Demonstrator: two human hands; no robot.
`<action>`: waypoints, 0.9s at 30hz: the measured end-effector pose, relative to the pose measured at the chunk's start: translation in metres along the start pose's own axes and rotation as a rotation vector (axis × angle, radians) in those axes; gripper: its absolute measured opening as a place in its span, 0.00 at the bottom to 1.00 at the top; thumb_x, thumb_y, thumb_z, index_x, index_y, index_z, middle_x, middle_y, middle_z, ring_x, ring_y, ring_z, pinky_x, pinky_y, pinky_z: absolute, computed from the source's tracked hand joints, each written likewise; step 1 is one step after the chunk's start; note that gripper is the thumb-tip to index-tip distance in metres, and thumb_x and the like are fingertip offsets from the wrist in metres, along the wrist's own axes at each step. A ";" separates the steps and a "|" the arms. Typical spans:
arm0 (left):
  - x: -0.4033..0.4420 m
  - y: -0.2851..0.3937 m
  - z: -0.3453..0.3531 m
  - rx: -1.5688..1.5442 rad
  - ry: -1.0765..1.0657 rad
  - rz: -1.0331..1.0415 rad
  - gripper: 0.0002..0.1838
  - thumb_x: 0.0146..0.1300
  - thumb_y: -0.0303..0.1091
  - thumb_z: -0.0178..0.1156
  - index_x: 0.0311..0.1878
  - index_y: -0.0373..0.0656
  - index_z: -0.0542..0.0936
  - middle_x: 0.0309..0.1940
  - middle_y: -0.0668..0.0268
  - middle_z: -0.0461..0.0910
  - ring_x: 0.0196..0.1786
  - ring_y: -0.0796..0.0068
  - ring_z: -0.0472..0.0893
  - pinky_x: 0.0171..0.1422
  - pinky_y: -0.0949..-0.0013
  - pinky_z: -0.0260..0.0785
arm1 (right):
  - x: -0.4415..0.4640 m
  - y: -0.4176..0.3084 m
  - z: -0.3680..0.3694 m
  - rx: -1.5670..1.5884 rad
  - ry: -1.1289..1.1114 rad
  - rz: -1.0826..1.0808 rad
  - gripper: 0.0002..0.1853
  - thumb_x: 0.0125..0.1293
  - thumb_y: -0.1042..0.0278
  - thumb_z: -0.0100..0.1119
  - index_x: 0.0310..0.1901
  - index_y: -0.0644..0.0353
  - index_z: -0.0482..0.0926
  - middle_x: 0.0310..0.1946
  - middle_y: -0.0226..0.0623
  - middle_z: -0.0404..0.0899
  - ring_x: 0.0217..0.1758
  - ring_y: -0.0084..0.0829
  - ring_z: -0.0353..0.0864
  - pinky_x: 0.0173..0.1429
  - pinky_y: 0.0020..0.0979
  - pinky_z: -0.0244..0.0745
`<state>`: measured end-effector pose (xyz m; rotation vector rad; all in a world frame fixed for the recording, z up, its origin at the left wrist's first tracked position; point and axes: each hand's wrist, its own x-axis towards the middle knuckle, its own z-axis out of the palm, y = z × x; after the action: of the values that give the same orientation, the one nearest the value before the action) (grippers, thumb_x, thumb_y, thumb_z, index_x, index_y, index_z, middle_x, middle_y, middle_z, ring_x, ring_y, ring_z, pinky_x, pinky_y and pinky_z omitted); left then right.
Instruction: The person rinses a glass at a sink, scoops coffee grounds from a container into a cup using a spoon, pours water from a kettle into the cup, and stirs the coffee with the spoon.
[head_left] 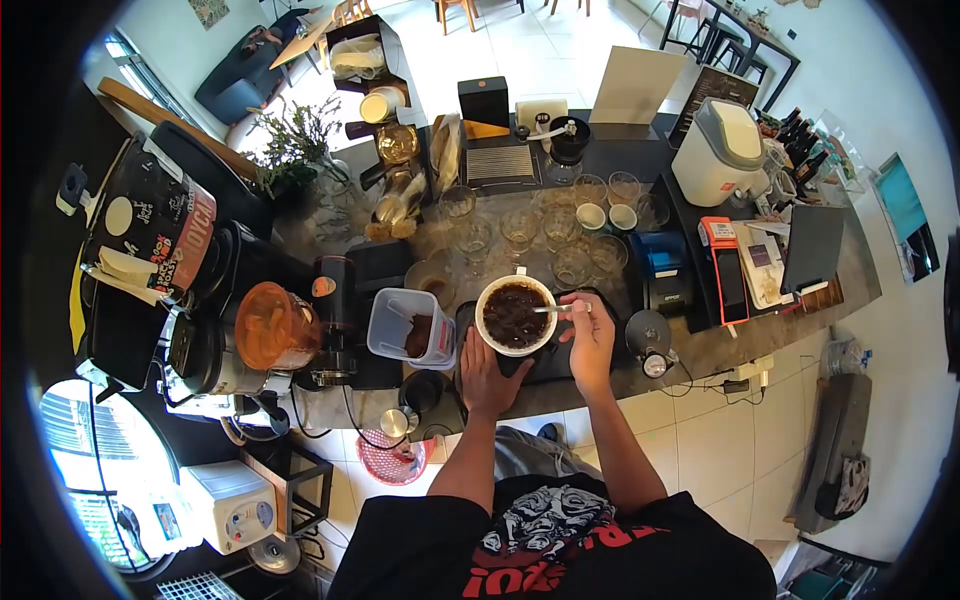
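Note:
A white cup (483,318) full of dark brown liquid, with some bubbles on top, stands on a black mat (556,372) at the counter's front. My right hand (590,345) pinches the handle of a metal spoon (552,309), whose tip dips into the liquid. Beside the cup's lower left side, my left hand (488,378) lies with its thumb spread from the fingers and holds nothing. Whether its fingertips touch the cup I cannot tell. A clear plastic container (388,322) with brown grounds in it stands just left of that hand.
Several empty glasses (520,228) crowd the counter behind the cup. A coffee grinder with an orange hopper (272,325) stands at left. A blue printer (664,268), a card terminal (730,285) and a round metal-topped item (649,335) are to the right.

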<state>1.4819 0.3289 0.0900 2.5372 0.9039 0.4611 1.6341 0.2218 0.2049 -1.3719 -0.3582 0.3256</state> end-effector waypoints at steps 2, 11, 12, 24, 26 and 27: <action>0.000 0.000 0.000 0.001 0.004 0.003 0.60 0.61 0.65 0.76 0.83 0.30 0.62 0.83 0.40 0.63 0.88 0.44 0.59 0.90 0.46 0.52 | -0.001 -0.002 0.004 0.036 0.023 -0.017 0.14 0.87 0.65 0.53 0.50 0.66 0.84 0.48 0.32 0.84 0.39 0.17 0.83 0.34 0.19 0.74; 0.001 0.002 -0.003 -0.025 0.015 0.028 0.59 0.62 0.65 0.75 0.82 0.29 0.64 0.82 0.38 0.64 0.87 0.43 0.60 0.90 0.45 0.52 | -0.002 -0.002 0.000 0.008 -0.004 -0.013 0.15 0.87 0.61 0.53 0.50 0.65 0.84 0.45 0.31 0.84 0.41 0.17 0.85 0.33 0.19 0.74; 0.001 0.001 -0.003 -0.024 0.015 0.028 0.59 0.62 0.65 0.75 0.82 0.29 0.64 0.82 0.38 0.64 0.87 0.43 0.60 0.90 0.45 0.52 | -0.002 -0.002 0.000 0.001 -0.016 -0.013 0.15 0.87 0.61 0.53 0.51 0.65 0.84 0.45 0.30 0.84 0.41 0.17 0.85 0.33 0.19 0.74; 0.001 0.003 -0.007 -0.004 0.000 0.016 0.59 0.62 0.65 0.75 0.81 0.28 0.64 0.82 0.38 0.65 0.87 0.43 0.61 0.90 0.46 0.52 | -0.002 0.000 0.000 0.000 0.004 -0.035 0.16 0.88 0.59 0.52 0.53 0.64 0.83 0.45 0.32 0.84 0.41 0.17 0.84 0.33 0.19 0.75; 0.001 0.004 -0.006 -0.002 -0.001 0.014 0.59 0.62 0.65 0.75 0.81 0.28 0.64 0.82 0.39 0.65 0.87 0.43 0.61 0.90 0.46 0.52 | -0.002 -0.001 -0.001 0.005 0.010 -0.027 0.16 0.88 0.60 0.52 0.53 0.63 0.83 0.43 0.32 0.85 0.40 0.16 0.84 0.33 0.19 0.75; 0.000 0.004 -0.006 0.001 -0.003 0.008 0.59 0.62 0.65 0.75 0.81 0.28 0.64 0.82 0.39 0.65 0.87 0.43 0.61 0.90 0.46 0.53 | -0.002 -0.002 -0.001 0.006 0.012 -0.023 0.15 0.88 0.60 0.52 0.52 0.63 0.83 0.42 0.32 0.85 0.40 0.16 0.84 0.33 0.19 0.75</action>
<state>1.4817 0.3280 0.0970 2.5426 0.8929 0.4600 1.6330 0.2196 0.2061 -1.3619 -0.3627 0.2992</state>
